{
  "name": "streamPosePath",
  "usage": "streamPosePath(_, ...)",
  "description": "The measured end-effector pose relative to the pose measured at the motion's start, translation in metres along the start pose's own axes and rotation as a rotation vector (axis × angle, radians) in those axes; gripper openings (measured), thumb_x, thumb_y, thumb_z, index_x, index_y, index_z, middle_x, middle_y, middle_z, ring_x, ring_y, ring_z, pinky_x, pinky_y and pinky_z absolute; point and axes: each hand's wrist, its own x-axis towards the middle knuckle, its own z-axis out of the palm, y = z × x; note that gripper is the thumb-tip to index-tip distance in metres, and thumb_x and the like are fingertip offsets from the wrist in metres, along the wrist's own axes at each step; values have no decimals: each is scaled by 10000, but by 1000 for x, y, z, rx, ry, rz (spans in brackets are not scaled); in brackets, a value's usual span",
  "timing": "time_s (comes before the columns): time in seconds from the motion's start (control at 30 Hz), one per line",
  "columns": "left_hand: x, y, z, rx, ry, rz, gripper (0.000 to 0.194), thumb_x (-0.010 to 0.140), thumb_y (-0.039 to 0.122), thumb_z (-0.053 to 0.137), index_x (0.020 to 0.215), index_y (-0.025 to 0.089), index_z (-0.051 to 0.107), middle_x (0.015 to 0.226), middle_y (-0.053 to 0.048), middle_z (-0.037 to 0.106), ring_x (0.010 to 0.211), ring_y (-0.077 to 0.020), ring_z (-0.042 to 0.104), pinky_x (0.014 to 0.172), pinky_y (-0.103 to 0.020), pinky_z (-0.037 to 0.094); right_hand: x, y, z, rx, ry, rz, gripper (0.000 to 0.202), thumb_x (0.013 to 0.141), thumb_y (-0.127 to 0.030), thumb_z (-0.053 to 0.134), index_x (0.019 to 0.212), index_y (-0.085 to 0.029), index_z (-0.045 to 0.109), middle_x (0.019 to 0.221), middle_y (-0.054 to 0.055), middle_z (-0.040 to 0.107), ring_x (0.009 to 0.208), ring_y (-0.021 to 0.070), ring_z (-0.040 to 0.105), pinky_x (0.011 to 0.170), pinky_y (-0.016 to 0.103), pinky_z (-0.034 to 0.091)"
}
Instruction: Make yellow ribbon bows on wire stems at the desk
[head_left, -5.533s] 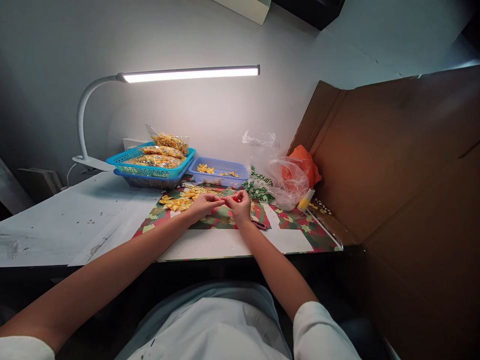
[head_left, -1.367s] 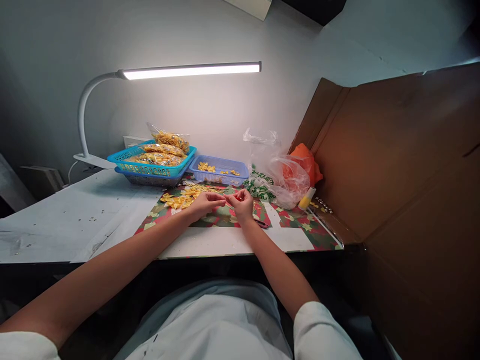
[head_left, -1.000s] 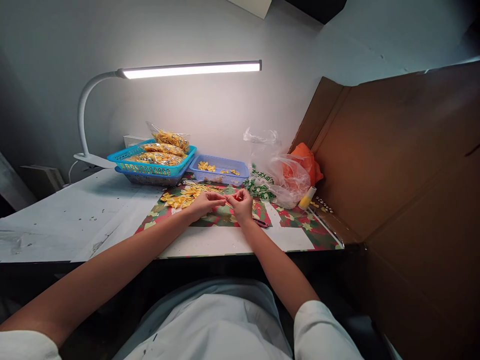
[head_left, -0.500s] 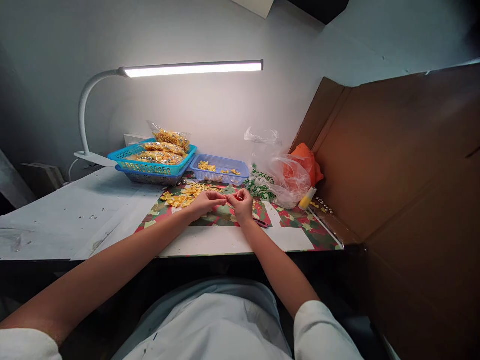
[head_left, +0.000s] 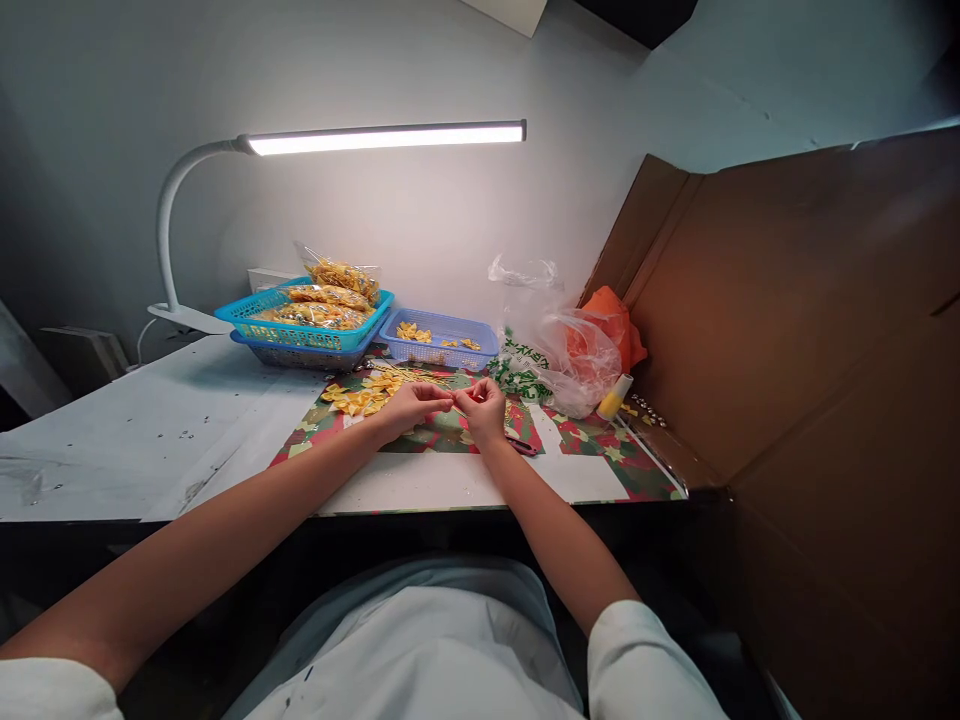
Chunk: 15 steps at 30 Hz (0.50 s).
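My left hand (head_left: 414, 405) and my right hand (head_left: 484, 408) meet fingertip to fingertip above the patterned cloth (head_left: 442, 437). Both are closed in a pinch, and whatever lies between the fingers is too small to make out. Just beyond and left of my left hand is a loose pile of small yellow pieces (head_left: 360, 400), with thin golden strips (head_left: 405, 374) behind it. Close to my right wrist, a dark red-handled tool (head_left: 523, 446) lies on the cloth, partly hidden by the arm.
Bags of yellow pieces (head_left: 322, 315) fill a turquoise basket (head_left: 300, 335) at the back. Beside it stands a purple basket (head_left: 442, 352). Plastic bags (head_left: 577, 360) and a yellow-and-white tube (head_left: 615, 397) are to the right, near a tall cardboard sheet (head_left: 810, 300). A lamp (head_left: 390, 138) shines overhead.
Almost nothing differs. Both hands stay pinched together in the same place, with only a slight shift of the fingers.
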Motion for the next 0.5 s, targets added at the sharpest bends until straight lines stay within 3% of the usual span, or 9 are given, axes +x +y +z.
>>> streamPosePath(0.23,-1,0,1,63,24,34,375,505,459,822,713,159,736,579,-12,647,456,-92,452,430,-217,357,1,3,0,-51,24,1,372,572,-259,668,579,-239,296,524,-92,411,568,115,516,587,249,474)
streamPosePath(0.5,5,-8,-2,157,55,120,358,556,463,789,715,146,746,608,-35,673,527,-135,537,486,-237,401,0,4,0,-27,13,0,366,573,-234,653,571,-239,288,532,-81,486,570,117,537,617,264,490)
